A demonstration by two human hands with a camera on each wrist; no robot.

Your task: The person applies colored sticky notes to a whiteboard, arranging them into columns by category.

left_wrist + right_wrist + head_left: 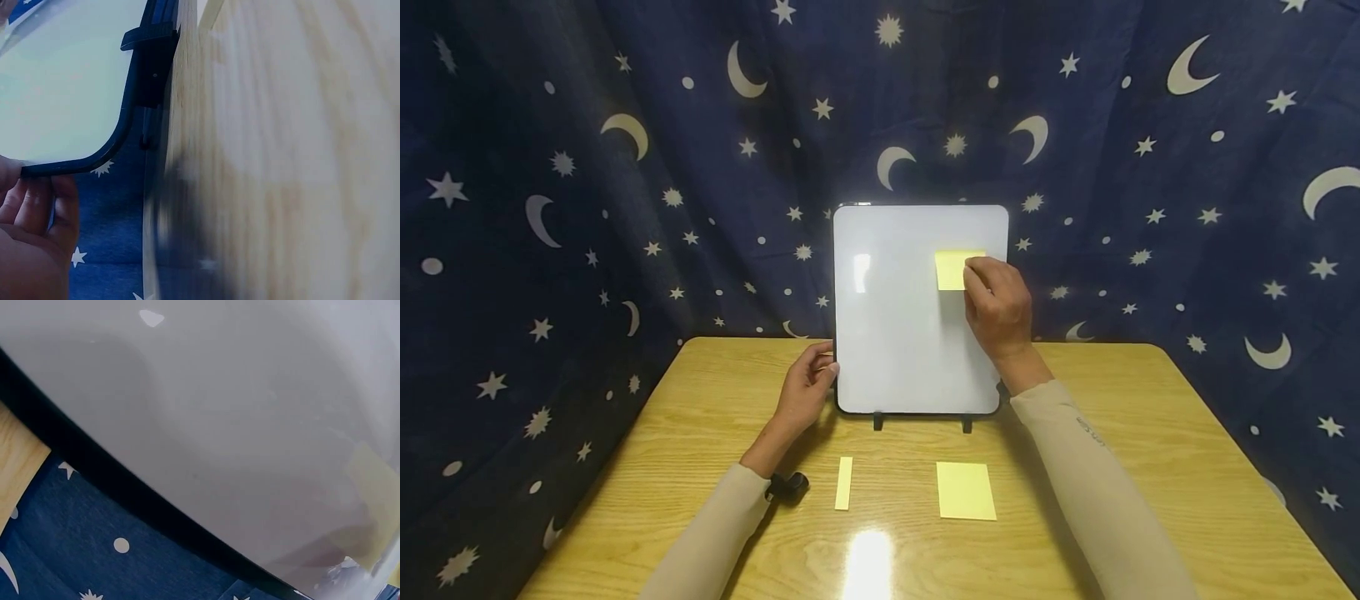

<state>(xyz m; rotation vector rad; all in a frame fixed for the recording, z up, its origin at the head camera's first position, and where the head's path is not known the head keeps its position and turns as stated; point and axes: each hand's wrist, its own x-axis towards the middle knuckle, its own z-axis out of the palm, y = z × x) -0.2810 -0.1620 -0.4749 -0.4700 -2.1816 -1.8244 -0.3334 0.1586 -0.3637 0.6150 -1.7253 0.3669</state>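
Note:
A small whiteboard [902, 333] with a black frame stands upright on the table. My left hand [807, 385] grips its lower left edge, thumb in front and fingers behind; the left wrist view shows this hand [37, 219] at the board's corner. Against the board's upper right part is a yellow sticky note [951, 271], pinched at its right side by my right hand [1000, 308], whose curled fingers cover part of it. In the right wrist view a pale yellow patch shows at the lower right, and the fingers cannot be made out.
On the wooden table [1090, 433] lie a narrow pale yellow strip [844, 483] and a square yellow sticky pad [966, 491], both in front of the board. Two black feet [877, 422] support the board. A dark blue curtain [647, 192] with moons and stars hangs behind.

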